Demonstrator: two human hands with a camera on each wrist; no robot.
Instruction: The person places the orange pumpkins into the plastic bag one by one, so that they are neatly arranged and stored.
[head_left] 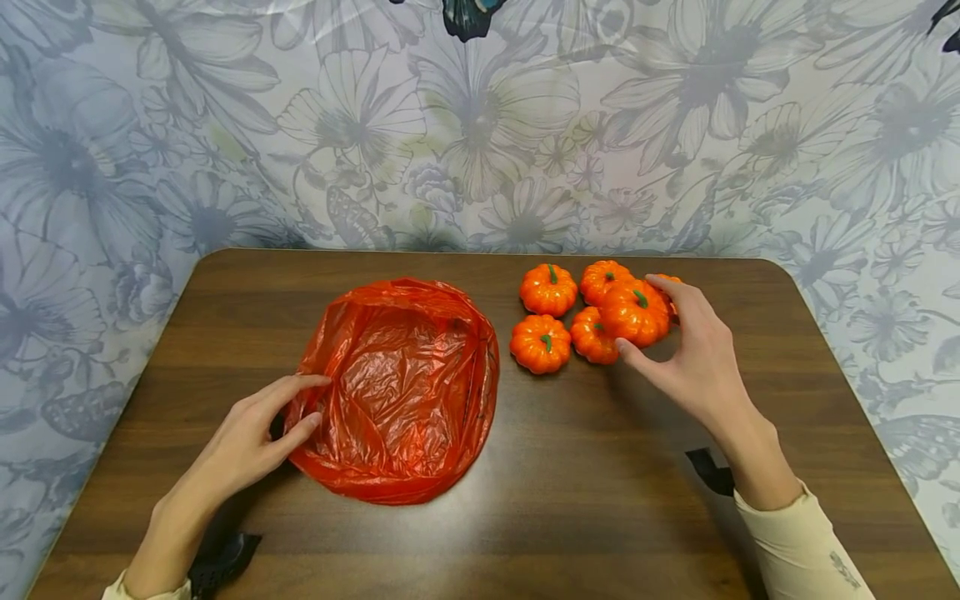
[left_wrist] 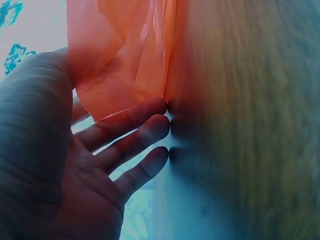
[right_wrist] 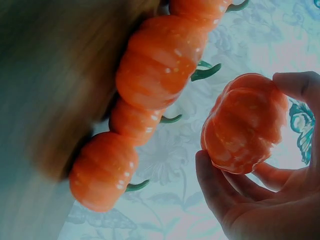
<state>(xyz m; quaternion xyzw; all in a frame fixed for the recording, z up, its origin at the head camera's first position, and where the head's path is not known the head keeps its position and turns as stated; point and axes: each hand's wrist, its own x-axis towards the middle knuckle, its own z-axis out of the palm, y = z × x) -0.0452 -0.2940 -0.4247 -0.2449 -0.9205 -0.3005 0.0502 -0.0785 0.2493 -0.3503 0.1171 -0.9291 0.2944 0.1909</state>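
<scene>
At the lower left of the frame, we see the left hand [head_left: 251,437] with fingers loosely extended, touching the near-left edge of the red bag [head_left: 401,396], left of centre. Right of centre, the right hand [head_left: 697,358] pinches an orange pumpkin [head_left: 633,315] above the table [head_left: 540,500], just beside other pumpkins [head_left: 541,343].

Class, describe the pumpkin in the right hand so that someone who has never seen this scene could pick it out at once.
On the brown table, find the red plastic bag, then look to its right for a cluster of orange pumpkins. Your pumpkin is the one the right hand holds up between thumb and fingers, while its neighbours rest on the tabletop.
</scene>
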